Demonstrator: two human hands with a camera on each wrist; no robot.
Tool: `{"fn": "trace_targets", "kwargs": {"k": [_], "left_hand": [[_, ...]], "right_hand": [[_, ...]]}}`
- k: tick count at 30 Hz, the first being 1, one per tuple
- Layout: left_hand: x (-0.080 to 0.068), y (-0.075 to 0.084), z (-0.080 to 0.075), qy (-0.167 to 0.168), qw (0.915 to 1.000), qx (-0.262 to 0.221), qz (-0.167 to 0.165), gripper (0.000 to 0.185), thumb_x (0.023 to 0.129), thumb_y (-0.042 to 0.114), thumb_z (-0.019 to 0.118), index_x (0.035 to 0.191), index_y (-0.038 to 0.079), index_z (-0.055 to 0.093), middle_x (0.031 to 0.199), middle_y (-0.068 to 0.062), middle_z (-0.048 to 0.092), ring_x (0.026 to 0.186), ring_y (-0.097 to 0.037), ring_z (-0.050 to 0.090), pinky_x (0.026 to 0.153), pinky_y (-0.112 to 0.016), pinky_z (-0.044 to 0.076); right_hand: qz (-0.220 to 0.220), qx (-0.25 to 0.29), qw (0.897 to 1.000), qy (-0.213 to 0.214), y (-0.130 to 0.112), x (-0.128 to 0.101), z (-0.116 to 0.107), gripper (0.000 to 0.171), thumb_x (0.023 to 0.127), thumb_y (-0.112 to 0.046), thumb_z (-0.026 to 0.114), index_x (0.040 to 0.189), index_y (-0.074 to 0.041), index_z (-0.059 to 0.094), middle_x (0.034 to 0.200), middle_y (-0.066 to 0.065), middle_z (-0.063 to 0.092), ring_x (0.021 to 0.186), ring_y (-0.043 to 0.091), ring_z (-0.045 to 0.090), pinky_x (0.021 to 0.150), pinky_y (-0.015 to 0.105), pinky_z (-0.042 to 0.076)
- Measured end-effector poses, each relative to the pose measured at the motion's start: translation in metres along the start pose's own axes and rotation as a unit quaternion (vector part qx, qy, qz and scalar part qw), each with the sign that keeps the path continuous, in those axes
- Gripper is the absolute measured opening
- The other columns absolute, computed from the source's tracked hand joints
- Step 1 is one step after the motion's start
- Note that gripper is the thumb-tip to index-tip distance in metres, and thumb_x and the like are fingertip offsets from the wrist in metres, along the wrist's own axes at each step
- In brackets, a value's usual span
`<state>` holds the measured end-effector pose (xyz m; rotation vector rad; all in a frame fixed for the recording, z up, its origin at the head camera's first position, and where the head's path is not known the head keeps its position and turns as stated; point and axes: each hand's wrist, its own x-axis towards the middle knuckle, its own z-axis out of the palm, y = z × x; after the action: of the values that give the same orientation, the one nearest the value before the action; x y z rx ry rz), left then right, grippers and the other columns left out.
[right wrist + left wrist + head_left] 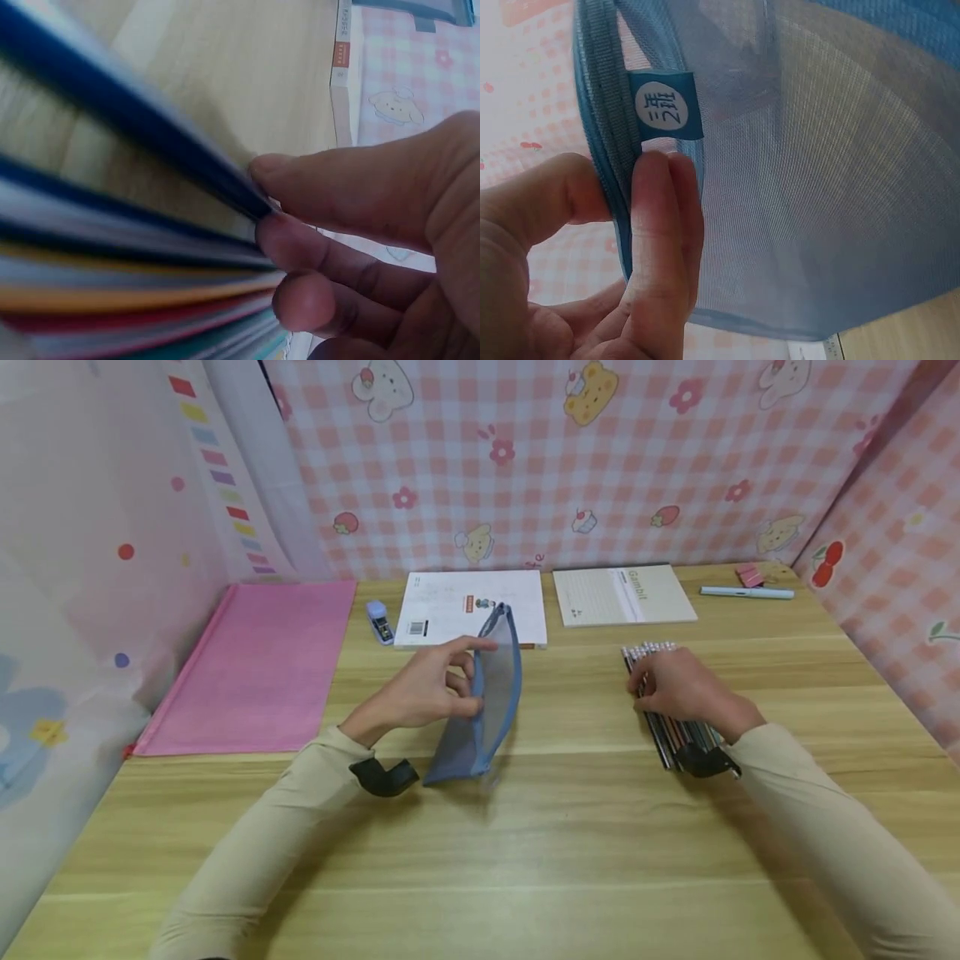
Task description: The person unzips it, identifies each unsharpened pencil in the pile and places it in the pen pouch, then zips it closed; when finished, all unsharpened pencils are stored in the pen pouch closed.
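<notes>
My left hand pinches one rim of a blue mesh zip pouch, which stands upright with its mouth apart. In the left wrist view, thumb and fingers grip the zipper edge just below a blue label with a white circle. On the right, my right hand is over a row of pencils lying side by side. Up close in the right wrist view, thumb and index finger pinch a dark blue pencil, set apart from the other striped pencils. The pouch's bottom is partly hidden.
A pink fabric folder lies at left. Along the back are a lilac correction-tape dispenser, a white book, a cream notepad, a light blue pen and a pink clip. Patterned cloth walls surround the table.
</notes>
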<state>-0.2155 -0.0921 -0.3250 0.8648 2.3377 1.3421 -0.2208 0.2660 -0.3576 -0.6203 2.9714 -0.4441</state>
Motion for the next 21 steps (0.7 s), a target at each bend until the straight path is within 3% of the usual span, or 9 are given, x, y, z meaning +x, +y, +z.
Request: {"fn": "trace_targets", "kwargs": {"k": [5,10,14,18,21], "left_hand": [[-0.001,-0.002,0.000,-0.004,1.0000,-0.007,-0.005,0.073,0.081,-0.004,0.067,0.149,0.006,0.042,0.084,-0.005,0.052,0.059,-0.012,0.055,0.062,-0.024,0.049],[0.001,-0.003,-0.002,0.001,0.9997,-0.017,-0.017,0.072,0.083,-0.001,0.068,0.149,0.005,0.040,0.088,-0.007,0.056,0.068,-0.018,0.069,0.065,-0.030,0.057],[0.002,-0.002,0.001,0.020,0.9995,-0.017,-0.016,0.058,0.088,0.000,0.064,0.143,-0.001,0.045,0.090,-0.009,0.058,0.076,-0.019,0.074,0.071,-0.043,0.062],[0.002,-0.002,0.004,0.044,0.9989,-0.013,-0.008,0.044,0.092,-0.001,0.059,0.134,-0.006,0.051,0.087,-0.012,0.060,0.071,-0.019,0.074,0.070,-0.045,0.063],[0.002,-0.002,0.007,0.059,0.9982,-0.003,-0.005,0.038,0.093,0.001,0.056,0.130,-0.005,0.054,0.085,-0.012,0.063,0.066,-0.017,0.073,0.066,-0.041,0.063]], "right_hand": [[-0.006,-0.013,1.000,-0.004,-0.008,0.004,0.002,0.014,0.076,-0.009,0.078,0.090,-0.007,0.076,0.080,0.006,0.072,0.074,0.017,0.064,0.072,0.040,0.053],[0.031,-0.009,0.999,-0.014,-0.019,0.009,0.003,0.016,0.073,-0.008,0.074,0.089,-0.011,0.075,0.091,0.011,0.072,0.085,0.027,0.062,0.078,0.046,0.052],[0.051,0.013,0.998,-0.026,-0.022,0.013,0.007,0.015,0.072,-0.011,0.076,0.086,-0.014,0.076,0.087,0.010,0.070,0.080,0.025,0.057,0.070,0.037,0.048],[0.062,0.083,0.994,-0.037,-0.029,0.015,0.010,0.016,0.075,-0.011,0.077,0.091,-0.012,0.078,0.074,0.004,0.068,0.066,0.015,0.055,0.057,0.027,0.042],[0.078,0.178,0.980,-0.050,-0.040,0.015,0.008,0.020,0.081,-0.009,0.072,0.101,-0.010,0.076,0.071,0.004,0.070,0.057,0.011,0.053,0.051,0.026,0.041]]}}
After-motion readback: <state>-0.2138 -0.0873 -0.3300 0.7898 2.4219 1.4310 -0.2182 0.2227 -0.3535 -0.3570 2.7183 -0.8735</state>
